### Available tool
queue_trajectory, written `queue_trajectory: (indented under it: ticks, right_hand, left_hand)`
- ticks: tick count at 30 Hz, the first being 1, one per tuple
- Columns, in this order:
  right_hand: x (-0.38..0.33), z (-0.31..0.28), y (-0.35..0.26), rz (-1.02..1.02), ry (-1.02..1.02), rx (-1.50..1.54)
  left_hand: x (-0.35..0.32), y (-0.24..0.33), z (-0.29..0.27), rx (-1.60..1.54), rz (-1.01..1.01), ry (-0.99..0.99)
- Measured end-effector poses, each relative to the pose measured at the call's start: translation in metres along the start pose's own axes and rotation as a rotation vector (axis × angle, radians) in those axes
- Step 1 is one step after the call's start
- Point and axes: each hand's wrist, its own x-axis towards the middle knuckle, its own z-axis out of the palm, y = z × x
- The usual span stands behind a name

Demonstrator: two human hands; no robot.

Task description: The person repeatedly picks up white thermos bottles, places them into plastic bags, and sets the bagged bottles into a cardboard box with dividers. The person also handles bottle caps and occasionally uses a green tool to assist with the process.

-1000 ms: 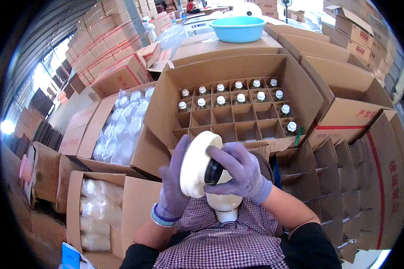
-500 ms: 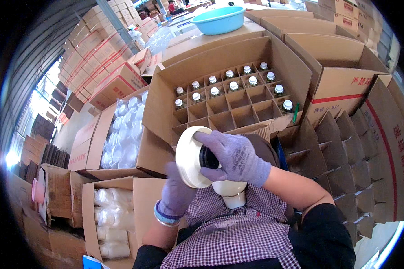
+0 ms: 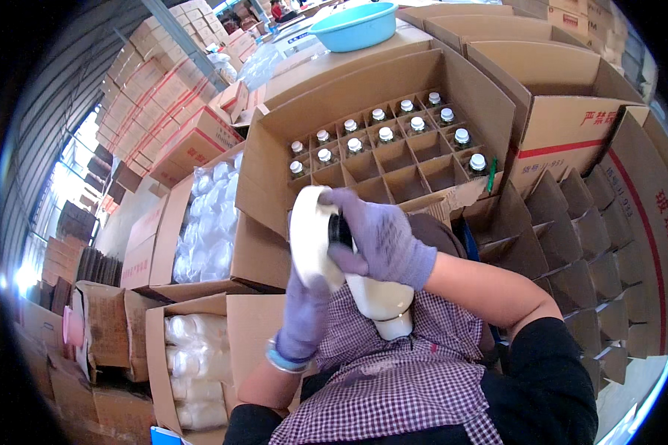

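Curled right hand (image 3: pixel 382 241) is gripping one cream disc (image 3: pixel 309 233) above the apron (image 3: pixel 382 400), facing left, long axis near upright; left hand (image 3: pixel 304 319) is touching it, hold unclear. Fourteen capped bottles (image 3: pixel 385 135) are standing ahead.

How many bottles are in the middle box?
14 white-capped bottles in the brown cardboard box: six in the back row, six in the second, two at right. The purple-gloved right hand may hide more.

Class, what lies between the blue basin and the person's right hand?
In the head view, mainly the open carton, with white-capped bottles in some of its divided cells, lies between the blue basin and the right hand.
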Motion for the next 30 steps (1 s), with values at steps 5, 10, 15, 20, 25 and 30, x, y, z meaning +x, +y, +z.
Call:
queue_trajectory:
  ticks: [5,10,15,20,25,30]
  right_hand:
    - [0.003,0.009,0.051,-0.244,-0.009,0.232]
    - [0.002,-0.013,0.015,-0.186,0.081,-0.246]
    - [0.003,0.030,0.038,-0.136,0.277,0.109]
    - [0.006,0.026,0.073,-0.381,0.216,-0.103]
    - [0.007,-0.001,0.013,-0.083,0.164,-0.140]
    - [0.006,0.004,0.015,-0.052,0.121,-0.040]
  left_hand:
    - [0.025,-0.023,-0.005,1.123,0.753,0.001]
    - [0.014,0.004,0.005,-0.231,-0.081,-0.045]
    - [0.018,-0.039,0.011,0.639,0.392,0.048]
    - [0.034,-0.040,-0.014,0.975,0.739,-0.076]
    - [0.017,-0.033,0.012,-0.425,0.013,0.079]
    - [0.013,-0.046,0.001,-0.041,0.071,0.176]
